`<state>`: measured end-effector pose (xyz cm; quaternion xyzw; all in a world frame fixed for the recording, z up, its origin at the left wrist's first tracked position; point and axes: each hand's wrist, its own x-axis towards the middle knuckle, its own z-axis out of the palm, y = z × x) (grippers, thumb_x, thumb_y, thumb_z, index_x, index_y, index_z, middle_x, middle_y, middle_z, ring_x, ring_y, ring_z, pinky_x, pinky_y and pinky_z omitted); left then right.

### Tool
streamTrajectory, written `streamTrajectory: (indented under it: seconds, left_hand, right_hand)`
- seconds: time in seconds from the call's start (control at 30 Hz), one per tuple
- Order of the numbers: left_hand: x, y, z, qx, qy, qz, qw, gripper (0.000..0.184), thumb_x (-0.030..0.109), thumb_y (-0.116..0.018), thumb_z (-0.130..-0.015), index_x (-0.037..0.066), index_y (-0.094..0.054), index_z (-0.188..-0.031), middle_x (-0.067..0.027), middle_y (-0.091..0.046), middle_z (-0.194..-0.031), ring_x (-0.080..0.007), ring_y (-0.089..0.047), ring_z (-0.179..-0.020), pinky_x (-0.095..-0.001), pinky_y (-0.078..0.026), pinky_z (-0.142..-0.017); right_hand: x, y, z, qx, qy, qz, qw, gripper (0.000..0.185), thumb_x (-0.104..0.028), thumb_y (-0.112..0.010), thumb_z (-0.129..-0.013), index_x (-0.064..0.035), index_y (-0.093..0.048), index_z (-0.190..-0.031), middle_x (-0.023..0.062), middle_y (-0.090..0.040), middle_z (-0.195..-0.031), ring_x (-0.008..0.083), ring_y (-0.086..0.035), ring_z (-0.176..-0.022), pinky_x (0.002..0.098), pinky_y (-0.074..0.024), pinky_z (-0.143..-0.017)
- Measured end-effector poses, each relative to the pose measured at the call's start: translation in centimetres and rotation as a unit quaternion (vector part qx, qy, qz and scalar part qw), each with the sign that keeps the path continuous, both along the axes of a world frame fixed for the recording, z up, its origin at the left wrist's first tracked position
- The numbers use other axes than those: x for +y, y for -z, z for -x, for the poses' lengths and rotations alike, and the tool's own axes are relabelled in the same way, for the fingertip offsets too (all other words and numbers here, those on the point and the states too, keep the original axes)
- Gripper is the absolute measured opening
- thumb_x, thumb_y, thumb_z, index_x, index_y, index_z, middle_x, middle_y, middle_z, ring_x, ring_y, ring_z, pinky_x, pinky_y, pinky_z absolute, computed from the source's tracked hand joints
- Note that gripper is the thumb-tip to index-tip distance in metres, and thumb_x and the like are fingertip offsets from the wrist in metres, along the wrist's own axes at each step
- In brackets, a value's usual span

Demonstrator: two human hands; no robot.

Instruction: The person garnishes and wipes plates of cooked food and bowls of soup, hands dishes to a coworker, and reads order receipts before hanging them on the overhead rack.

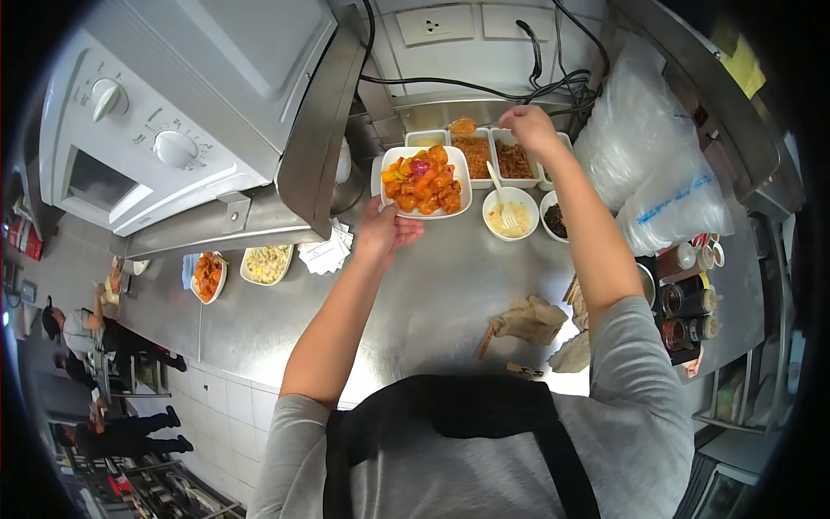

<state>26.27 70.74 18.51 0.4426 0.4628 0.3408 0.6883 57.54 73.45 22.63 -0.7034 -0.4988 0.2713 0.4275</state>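
My left hand point(391, 232) holds a white square dish point(464, 203) by its near left rim, and the dish carries orange glazed pieces point(424, 183). My right hand point(529, 130) reaches over the back row of containers, its fingers pressed together at the handle of a spoon point(462, 127) that has orange food in it. Under the spoon stand a tray of brown crumbly food point(472, 156) and a tray of dark reddish bits point(515, 161). In front of them, a white bowl point(508, 216) holds a pale mixture and a white plastic utensil.
Dark food fills a small bowl point(556, 221). Plastic bags point(644, 130) and jars point(686, 298) stand at the right. Leftward are paper slips point(327, 253), a corn dish point(266, 264) and another orange dish point(208, 277). A microwave point(173, 112) overhangs the counter. Other people stand far left.
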Motion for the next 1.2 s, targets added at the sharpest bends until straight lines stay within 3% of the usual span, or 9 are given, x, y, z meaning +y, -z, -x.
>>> streamTrajectory:
  seconds: [0.1,0.33,0.43,0.53,0.83,0.93,1.07,1.1,1.2]
  left_hand:
    - [-0.4,-0.5,-0.3,0.0,0.003,0.001,1.0,0.041,0.013,-0.035,-0.093,0.0,-0.021,-0.129,-0.0188,-0.062,-0.075,-0.024,-0.065,-0.064,-0.0302,-0.054,-0.057]
    - [-0.7,-0.5,-0.4,-0.01,0.013,0.001,1.0,0.032,0.013,-0.034,-0.093,0.001,-0.027,-0.122,-0.0203,-0.063,-0.078,-0.0247,-0.065,-0.065,-0.0303,-0.054,-0.057]
    - [-1.1,-0.7,-0.5,0.001,0.001,0.005,1.0,0.027,0.014,-0.033,-0.093,0.003,-0.03,-0.118,-0.0215,-0.063,-0.081,-0.026,-0.065,-0.067,-0.0309,-0.054,-0.059]
    - [-0.9,-0.2,-0.5,-0.001,0.003,0.008,1.0,0.027,0.014,-0.033,-0.094,0.003,-0.031,-0.118,-0.0213,-0.063,-0.081,-0.0256,-0.065,-0.068,-0.0311,-0.054,-0.059]
    - [-1.3,0.3,0.1,-0.018,0.04,0.006,0.999,0.037,0.013,-0.033,-0.093,0.003,-0.026,-0.129,-0.0207,-0.063,-0.081,-0.0242,-0.065,-0.067,-0.0325,-0.054,-0.062]
    - [-2.0,0.5,0.7,-0.032,0.041,0.003,0.999,0.037,0.013,-0.034,-0.093,0.004,-0.027,-0.129,-0.02,-0.063,-0.081,-0.0236,-0.064,-0.067,-0.0324,-0.053,-0.062]
    - [-3.8,1.0,2.2,-0.044,0.034,0.006,0.998,0.037,0.015,-0.037,-0.093,0.005,-0.029,-0.127,-0.0188,-0.063,-0.08,-0.0226,-0.064,-0.066,-0.0314,-0.052,-0.061]
    - [-4.6,1.2,2.7,-0.044,0.033,0.008,0.998,0.037,0.015,-0.038,-0.093,0.005,-0.029,-0.127,-0.0187,-0.063,-0.08,-0.0224,-0.064,-0.065,-0.0311,-0.053,-0.06]
    - [-7.7,2.1,5.1,-0.039,0.017,0.004,0.999,0.035,0.015,-0.039,-0.093,0.005,-0.031,-0.126,-0.0184,-0.063,-0.08,-0.0214,-0.064,-0.063,-0.0288,-0.053,-0.056]
  right_hand:
    - [-2.2,-1.5,3.4,-0.067,-0.072,-0.094,0.991,0.02,-0.022,-0.059,-0.074,-0.0044,-0.066,-0.081,0.0172,-0.064,-0.08,0.0321,-0.061,-0.076,0.037,-0.0473,-0.071]
    - [-5.6,-4.6,7.4,-0.142,-0.09,-0.104,0.98,0.019,-0.02,-0.055,-0.078,-0.0058,-0.064,-0.087,0.0161,-0.064,-0.076,0.033,-0.061,-0.074,0.0382,-0.0473,-0.069]
    - [-6.1,-4.6,8.0,-0.18,-0.068,-0.16,0.968,0.016,-0.017,-0.057,-0.081,-0.0024,-0.061,-0.086,0.0119,-0.063,-0.072,0.0229,-0.059,-0.062,0.0325,-0.0454,-0.06]
    - [-6.5,-4.8,8.3,-0.187,-0.066,-0.151,0.968,0.015,-0.016,-0.058,-0.081,-0.0029,-0.061,-0.086,0.0121,-0.063,-0.073,0.0229,-0.06,-0.063,0.0325,-0.0453,-0.06]
    - [-3.7,-1.5,5.6,-0.095,-0.039,-0.179,0.978,0.019,-0.024,-0.056,-0.079,-0.0081,-0.065,-0.086,0.0159,-0.064,-0.078,0.0345,-0.061,-0.075,0.0402,-0.0473,-0.068]
    - [-2.8,-1.3,3.7,-0.161,0.03,-0.072,0.984,0.022,-0.026,-0.055,-0.079,-0.0073,-0.065,-0.086,0.0172,-0.065,-0.083,0.0348,-0.061,-0.081,0.041,-0.0476,-0.072]
    - [-0.2,1.6,4.0,-0.344,0.058,0.039,0.936,0.022,-0.025,-0.053,-0.08,-0.0096,-0.065,-0.091,0.0185,-0.065,-0.091,0.0339,-0.062,-0.086,0.0433,-0.0485,-0.074]
    - [1.2,4.1,3.0,-0.407,0.003,0.017,0.913,0.021,-0.024,-0.052,-0.081,-0.0103,-0.065,-0.092,0.0175,-0.065,-0.094,0.0336,-0.062,-0.086,0.0448,-0.0487,-0.073]
    - [-2.0,3.2,5.7,-0.495,0.106,-0.28,0.816,0.023,-0.023,-0.052,-0.082,-0.0106,-0.065,-0.096,0.0167,-0.063,-0.094,0.0325,-0.061,-0.085,0.0455,-0.048,-0.076]
